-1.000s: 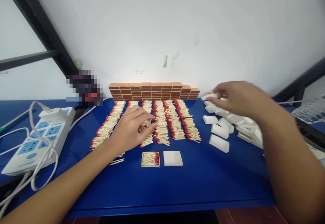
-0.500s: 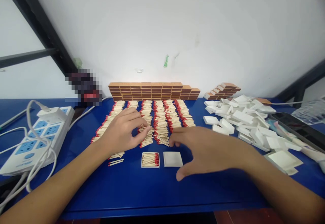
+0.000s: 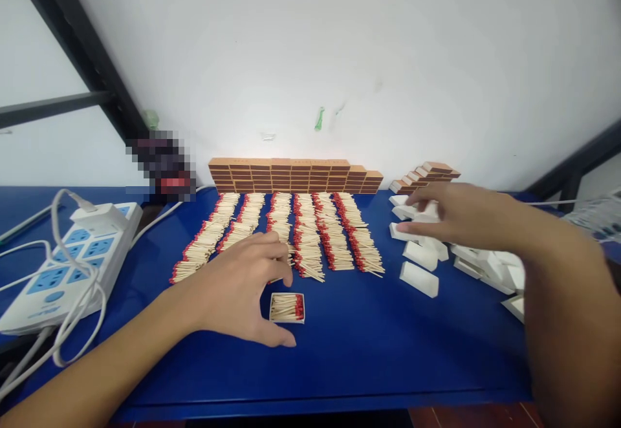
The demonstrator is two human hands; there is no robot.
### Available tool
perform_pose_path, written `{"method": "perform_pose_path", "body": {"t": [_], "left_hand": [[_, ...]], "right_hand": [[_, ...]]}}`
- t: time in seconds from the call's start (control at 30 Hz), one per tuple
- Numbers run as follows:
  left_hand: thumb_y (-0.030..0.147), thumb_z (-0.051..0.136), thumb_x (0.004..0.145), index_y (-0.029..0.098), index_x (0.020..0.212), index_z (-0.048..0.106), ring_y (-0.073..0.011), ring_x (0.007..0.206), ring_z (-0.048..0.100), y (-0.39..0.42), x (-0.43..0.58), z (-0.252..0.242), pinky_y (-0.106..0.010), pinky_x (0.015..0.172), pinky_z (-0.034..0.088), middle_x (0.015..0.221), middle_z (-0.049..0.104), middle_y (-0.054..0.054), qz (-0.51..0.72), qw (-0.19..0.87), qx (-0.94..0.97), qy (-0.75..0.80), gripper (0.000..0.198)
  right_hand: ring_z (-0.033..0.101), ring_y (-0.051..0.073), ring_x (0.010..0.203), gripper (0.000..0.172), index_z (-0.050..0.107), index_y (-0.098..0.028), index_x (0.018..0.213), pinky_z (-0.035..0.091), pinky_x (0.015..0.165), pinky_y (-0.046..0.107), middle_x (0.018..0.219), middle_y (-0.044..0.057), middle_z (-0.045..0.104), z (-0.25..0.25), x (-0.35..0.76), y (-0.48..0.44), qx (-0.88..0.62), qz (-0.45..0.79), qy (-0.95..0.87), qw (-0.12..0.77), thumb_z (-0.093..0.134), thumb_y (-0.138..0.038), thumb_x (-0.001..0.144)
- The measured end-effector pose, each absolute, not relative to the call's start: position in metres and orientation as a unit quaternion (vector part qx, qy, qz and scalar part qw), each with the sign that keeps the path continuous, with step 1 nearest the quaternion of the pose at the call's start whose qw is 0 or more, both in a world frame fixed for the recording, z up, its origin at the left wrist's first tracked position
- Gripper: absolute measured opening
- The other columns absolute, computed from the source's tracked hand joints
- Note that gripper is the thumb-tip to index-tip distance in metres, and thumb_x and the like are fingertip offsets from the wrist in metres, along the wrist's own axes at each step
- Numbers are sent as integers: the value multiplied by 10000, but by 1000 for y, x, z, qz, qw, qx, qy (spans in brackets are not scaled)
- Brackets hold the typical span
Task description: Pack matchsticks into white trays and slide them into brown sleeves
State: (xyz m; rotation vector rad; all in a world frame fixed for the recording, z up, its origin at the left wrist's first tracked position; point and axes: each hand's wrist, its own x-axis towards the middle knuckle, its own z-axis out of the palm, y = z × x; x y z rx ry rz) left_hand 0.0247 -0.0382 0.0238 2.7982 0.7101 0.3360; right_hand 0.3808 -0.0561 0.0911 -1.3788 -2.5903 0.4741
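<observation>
My left hand (image 3: 252, 289) is open, thumb and fingers apart on either side of a small white tray (image 3: 270, 311) filled with red-tipped matches (image 3: 287, 306). Whether the fingers touch that tray I cannot tell. Over on the right, my right hand (image 3: 436, 214) hovers at the heap of white matchbox trays (image 3: 434, 250), thumb and fingers apart with nothing visible held. One white tray (image 3: 420, 279) lies at the near edge of the heap. Behind the left hand, loose matches (image 3: 305, 234) lie in several long rows on the blue table (image 3: 339, 363).
A wall of brown matchboxes (image 3: 291, 176) stands against the white wall, with a slanted stack of matchboxes (image 3: 431, 172) to its right. On the left are a power strip (image 3: 72, 260) and its white cables (image 3: 99, 299). My right forearm covers part of the tray heap.
The white tray beside the filled one is gone from there, and a tray now lies by the heap. My right hand moved right and away; my left hand came nearer, around the filled tray.
</observation>
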Motion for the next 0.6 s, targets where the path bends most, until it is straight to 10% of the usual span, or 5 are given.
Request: {"method": "perform_pose_path", "body": {"t": [0.23, 0.37, 0.6], "left_hand": [[293, 840, 715, 205, 798, 690, -223, 899, 611, -44, 28, 18, -360, 826, 479, 853, 632, -7, 112, 150, 950, 252, 193], [277, 779, 792, 206, 883, 699, -205, 879, 633, -46, 33, 21, -351, 815, 484, 864, 665, 1, 145, 183, 934, 272, 140], [440, 749, 916, 222, 977, 767, -219, 857, 629, -49, 44, 5, -355, 779, 491, 838, 681, -32, 188, 197, 924, 267, 227]], "right_hand": [[680, 207, 898, 231, 744, -228, 1093, 497, 763, 316, 1049, 50, 739, 47, 299, -75, -418, 177, -885, 109, 750, -396, 936], [694, 228, 950, 375, 699, -196, 1214, 496, 766, 340, 1125, 74, 723, 28, 279, -85, -393, 135, -903, 112, 727, -477, 967], [703, 222, 859, 133, 733, -201, 1008, 421, 689, 331, 990, 32, 740, 30, 281, -93, -397, 94, -912, 41, 762, -309, 936]]}}
